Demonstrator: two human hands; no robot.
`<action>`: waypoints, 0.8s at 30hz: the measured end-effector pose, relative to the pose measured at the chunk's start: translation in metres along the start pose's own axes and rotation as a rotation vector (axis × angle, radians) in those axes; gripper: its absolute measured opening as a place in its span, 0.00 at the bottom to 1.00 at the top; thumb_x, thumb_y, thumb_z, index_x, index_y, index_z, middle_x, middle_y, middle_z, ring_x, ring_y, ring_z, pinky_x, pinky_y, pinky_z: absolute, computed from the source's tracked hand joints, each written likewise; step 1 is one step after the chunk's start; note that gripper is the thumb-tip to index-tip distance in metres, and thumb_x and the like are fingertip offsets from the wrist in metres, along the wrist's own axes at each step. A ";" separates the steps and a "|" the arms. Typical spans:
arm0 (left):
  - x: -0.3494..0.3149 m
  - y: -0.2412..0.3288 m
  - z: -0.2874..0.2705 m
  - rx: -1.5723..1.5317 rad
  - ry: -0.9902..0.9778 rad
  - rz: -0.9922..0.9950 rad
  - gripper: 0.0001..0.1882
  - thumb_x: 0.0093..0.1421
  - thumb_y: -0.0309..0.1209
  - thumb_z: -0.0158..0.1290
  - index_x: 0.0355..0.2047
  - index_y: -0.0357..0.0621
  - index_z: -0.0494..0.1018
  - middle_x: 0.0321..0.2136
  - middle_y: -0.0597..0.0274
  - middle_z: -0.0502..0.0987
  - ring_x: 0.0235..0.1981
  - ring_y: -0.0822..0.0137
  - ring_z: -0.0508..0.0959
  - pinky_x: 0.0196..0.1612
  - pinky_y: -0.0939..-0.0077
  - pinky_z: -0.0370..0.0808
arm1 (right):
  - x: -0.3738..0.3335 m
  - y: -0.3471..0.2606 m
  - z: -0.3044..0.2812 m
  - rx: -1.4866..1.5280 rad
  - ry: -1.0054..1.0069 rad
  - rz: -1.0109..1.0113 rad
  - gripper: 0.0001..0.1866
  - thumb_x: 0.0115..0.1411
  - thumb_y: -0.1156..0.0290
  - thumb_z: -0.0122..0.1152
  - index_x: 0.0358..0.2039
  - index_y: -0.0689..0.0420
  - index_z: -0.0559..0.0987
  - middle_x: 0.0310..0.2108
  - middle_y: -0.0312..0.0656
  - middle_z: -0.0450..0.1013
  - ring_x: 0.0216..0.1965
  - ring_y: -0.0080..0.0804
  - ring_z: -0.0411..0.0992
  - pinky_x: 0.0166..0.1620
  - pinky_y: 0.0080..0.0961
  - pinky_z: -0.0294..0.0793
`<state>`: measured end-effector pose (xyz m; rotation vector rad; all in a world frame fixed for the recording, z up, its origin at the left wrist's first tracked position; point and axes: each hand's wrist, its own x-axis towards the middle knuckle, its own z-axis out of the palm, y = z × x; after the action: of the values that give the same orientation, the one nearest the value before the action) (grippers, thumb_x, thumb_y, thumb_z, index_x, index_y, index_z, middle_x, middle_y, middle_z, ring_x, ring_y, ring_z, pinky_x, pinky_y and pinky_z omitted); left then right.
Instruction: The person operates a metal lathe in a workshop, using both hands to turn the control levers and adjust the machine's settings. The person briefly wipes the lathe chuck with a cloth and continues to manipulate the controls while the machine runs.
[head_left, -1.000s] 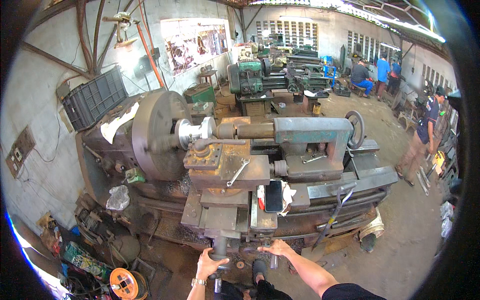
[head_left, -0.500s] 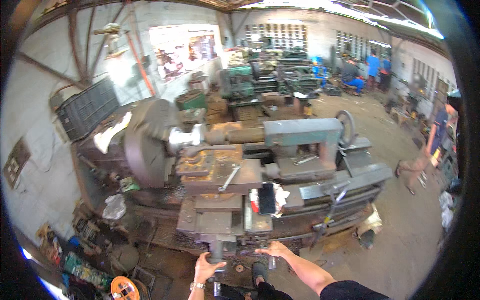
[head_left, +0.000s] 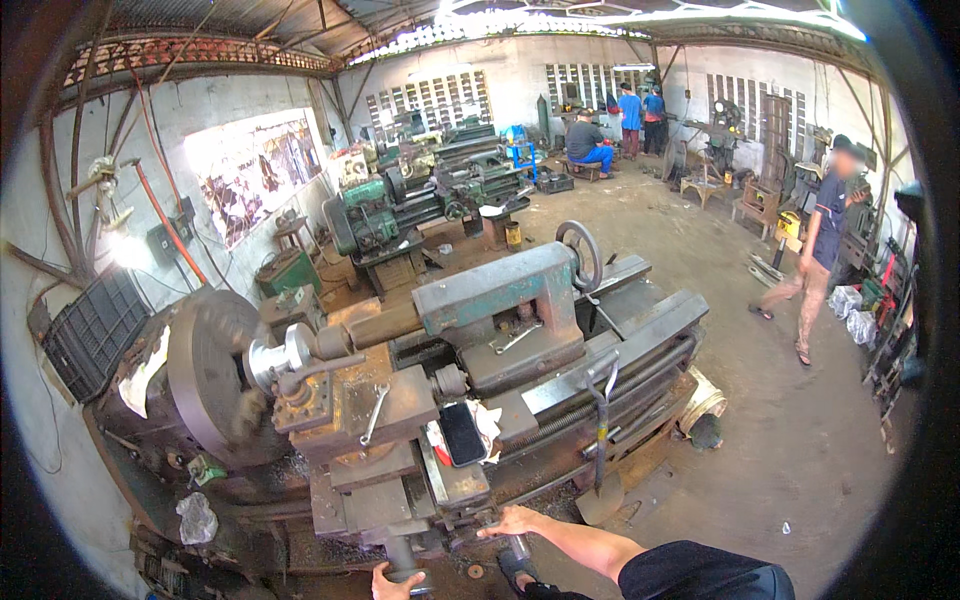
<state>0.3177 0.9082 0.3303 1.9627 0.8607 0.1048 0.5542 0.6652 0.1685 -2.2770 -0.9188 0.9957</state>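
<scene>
I stand at a large metal lathe. At the bottom, my left hand [head_left: 392,584] wraps the grey handwheel [head_left: 402,556] at the front of the carriage; part of the hand is cut off by the lower edge. Just to its right, my right hand [head_left: 512,522] is closed at a crank with a shiny metal handle [head_left: 520,547] hanging under it. Beyond my hands, a bright round workpiece [head_left: 272,362] sits between the big chuck [head_left: 212,365] and the tailstock [head_left: 500,290]. The toolpost [head_left: 303,402] stands close to the workpiece.
A wrench [head_left: 375,415] lies on the slide, another wrench [head_left: 518,338] on the tailstock base. A black phone [head_left: 461,434] rests on a cloth. A shovel [head_left: 601,500] leans at the bed. A person [head_left: 815,250] is at the right; several others are farther back. Green lathes [head_left: 365,215] stand behind.
My view has swung right and up, so the lathe and my hands sit farther left in it. Both hands stay at the carriage controls. The person at the right has changed stride.
</scene>
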 end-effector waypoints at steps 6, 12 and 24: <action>0.015 -0.030 0.005 -0.050 -0.069 -0.101 0.50 0.44 0.45 0.75 0.62 0.37 0.63 0.41 0.46 0.80 0.28 0.58 0.83 0.24 0.67 0.79 | 0.006 -0.003 0.001 -0.045 -0.039 0.210 0.62 0.44 0.15 0.49 0.61 0.60 0.72 0.51 0.64 0.74 0.54 0.58 0.73 0.59 0.44 0.71; 0.034 -0.060 0.018 0.095 0.082 0.111 0.49 0.38 0.45 0.77 0.57 0.35 0.68 0.51 0.46 0.77 0.50 0.55 0.77 0.55 0.61 0.73 | -0.013 -0.004 -0.012 0.182 0.011 0.220 0.54 0.39 0.18 0.61 0.40 0.64 0.84 0.38 0.56 0.81 0.41 0.47 0.80 0.47 0.41 0.78; 0.032 -0.054 0.014 0.106 0.022 0.004 0.46 0.40 0.44 0.76 0.57 0.38 0.68 0.50 0.46 0.78 0.50 0.55 0.77 0.56 0.63 0.72 | -0.014 -0.005 -0.008 0.172 0.170 0.093 0.51 0.41 0.19 0.60 0.30 0.67 0.81 0.34 0.61 0.77 0.41 0.53 0.78 0.46 0.41 0.75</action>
<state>0.3189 0.9334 0.2709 2.0652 0.8925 0.0845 0.5508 0.6567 0.1829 -2.2341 -0.6373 0.8682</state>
